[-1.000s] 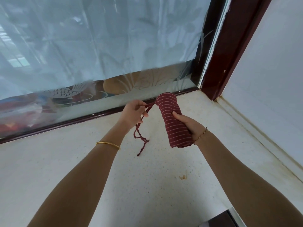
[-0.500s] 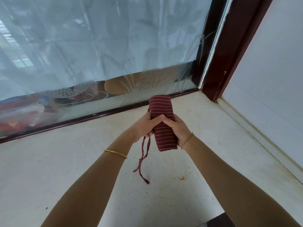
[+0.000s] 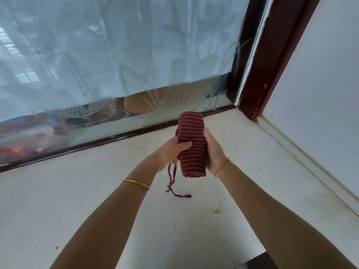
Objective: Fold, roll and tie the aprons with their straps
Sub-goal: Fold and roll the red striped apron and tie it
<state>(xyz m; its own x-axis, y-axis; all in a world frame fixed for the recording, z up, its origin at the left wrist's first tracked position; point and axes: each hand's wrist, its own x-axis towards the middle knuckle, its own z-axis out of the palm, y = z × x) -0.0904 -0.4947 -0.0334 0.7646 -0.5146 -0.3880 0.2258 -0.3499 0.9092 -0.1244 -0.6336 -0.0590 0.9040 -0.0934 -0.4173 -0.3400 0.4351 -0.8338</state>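
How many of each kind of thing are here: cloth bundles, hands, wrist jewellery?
Aprons: 1, the rolled apron
Hands: 2, left hand and right hand, both gripping it
Wrist jewellery: 2, gold bangle and thin bracelet
Total: 5

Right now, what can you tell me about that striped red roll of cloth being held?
The dark red cloth roll with thin pale stripes is a soft, tightly rolled apron, held above the speckled pale counter. The left hand grips one side, the right hand the other. Its twisted red strap hangs below the left hand, end on the counter.
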